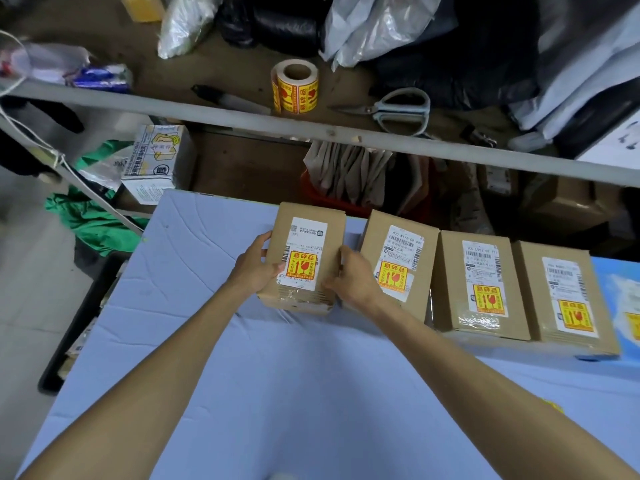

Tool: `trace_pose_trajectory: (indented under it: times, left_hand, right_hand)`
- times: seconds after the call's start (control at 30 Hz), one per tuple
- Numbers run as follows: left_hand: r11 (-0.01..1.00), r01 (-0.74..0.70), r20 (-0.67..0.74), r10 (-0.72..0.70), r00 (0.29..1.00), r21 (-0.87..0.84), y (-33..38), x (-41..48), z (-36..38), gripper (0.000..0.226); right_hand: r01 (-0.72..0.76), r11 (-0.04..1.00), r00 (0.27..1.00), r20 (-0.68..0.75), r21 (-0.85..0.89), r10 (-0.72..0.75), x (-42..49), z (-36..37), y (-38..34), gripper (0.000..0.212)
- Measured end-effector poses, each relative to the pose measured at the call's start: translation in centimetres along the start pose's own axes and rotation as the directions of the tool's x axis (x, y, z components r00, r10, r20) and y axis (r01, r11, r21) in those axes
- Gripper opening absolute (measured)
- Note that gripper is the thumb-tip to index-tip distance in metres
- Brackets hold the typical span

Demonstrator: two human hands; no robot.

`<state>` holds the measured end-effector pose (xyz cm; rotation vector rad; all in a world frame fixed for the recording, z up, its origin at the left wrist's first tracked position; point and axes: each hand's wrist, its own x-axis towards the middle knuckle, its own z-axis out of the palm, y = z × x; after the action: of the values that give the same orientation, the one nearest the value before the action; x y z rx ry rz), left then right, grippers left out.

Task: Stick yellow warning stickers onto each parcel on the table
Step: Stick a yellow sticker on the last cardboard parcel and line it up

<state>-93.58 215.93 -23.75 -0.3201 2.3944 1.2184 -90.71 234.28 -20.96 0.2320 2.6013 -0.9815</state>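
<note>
Several brown cardboard parcels stand in a row on the blue table cover (pixel 242 375). My left hand (pixel 254 263) grips the left side of the leftmost parcel (pixel 310 233), and my right hand (pixel 349 277) grips its right side. A yellow warning sticker (pixel 302 267) sits on that parcel's white shipping label. The second parcel (pixel 398 251), third parcel (pixel 479 282) and fourth parcel (pixel 561 296) each carry a yellow sticker too. The sticker roll (pixel 294 86) stands on the shelf behind.
Scissors (pixel 398 107) and a dark-handled knife (pixel 228 100) lie on the shelf near the roll, with plastic bags (pixel 374 26) behind. A grey shelf rail (pixel 311 129) crosses above the table's far edge. A white carton (pixel 156 161) and green cloth (pixel 90 216) lie at left.
</note>
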Motion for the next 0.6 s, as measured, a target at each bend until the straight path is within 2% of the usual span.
trace_pose_trajectory:
  times: [0.07,0.1,0.13,0.2,0.27,0.4,0.6]
  left_hand:
    - [0.968,-0.116,-0.069,0.135,0.988,0.224,0.8,-0.7,0.4,0.08]
    - [0.909,-0.211,-0.068,0.251,0.966,0.36,1.2,-1.2,0.7,0.08]
    - [0.825,-0.309,-0.014,0.358,0.934,0.474,1.6,-1.6,1.1,0.078]
    - [0.678,-0.437,0.164,0.429,0.888,0.591,1.9,-2.2,2.4,0.071]
    - [0.658,-0.446,0.232,0.391,0.891,0.606,1.6,-2.6,3.8,0.068]
    - [0.726,-0.4,0.217,0.337,0.916,0.559,1.2,-3.4,5.1,0.073]
    - [0.685,-0.43,0.273,0.333,0.903,0.588,1.8,-4.3,4.7,0.075]
  right_hand:
    - [0.022,0.99,0.988,-0.149,-0.138,-0.042,-0.8,-0.7,1.3,0.041]
    - [-0.005,0.967,0.98,-0.196,-0.254,-0.046,-1.1,-1.1,2.1,0.052]
    - [-0.057,0.934,0.979,-0.202,-0.353,-0.017,-1.4,-1.5,3.0,0.069]
    - [-0.123,0.908,0.987,-0.141,-0.401,0.071,-2.1,-1.9,4.7,0.095]
    - [-0.084,0.907,0.995,-0.08,-0.412,0.056,-2.6,-2.0,5.9,0.1]
    - [0.027,0.892,1.0,-0.001,-0.451,-0.031,-3.6,-2.3,6.8,0.102]
    - [-0.05,0.921,0.998,-0.047,-0.386,0.035,-4.0,-2.4,7.1,0.102]
